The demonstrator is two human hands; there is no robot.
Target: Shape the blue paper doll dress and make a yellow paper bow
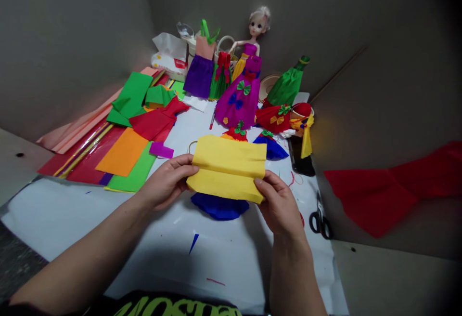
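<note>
Between my two hands a yellow sheet of crepe paper (228,159) is held up by its sides, with a crease running across its middle. My left hand (168,181) pinches the left edge, thumb on top. My right hand (279,200) grips the lower right corner the same way. Below the sheet, partly hidden by it, a blue gathered paper piece (220,207) lies on the white table covering (151,253). Just behind the sheet are a small red paper skirt (236,134) and a blue one (272,147), each with a green bow.
Coloured paper sheets (122,152) are piled at the left. A doll (258,27) and several paper dresses (240,99) stand along the back wall. Black-handled scissors (320,222) and a dark phone (302,159) lie at the right. Red paper (378,190) hangs on the right wall.
</note>
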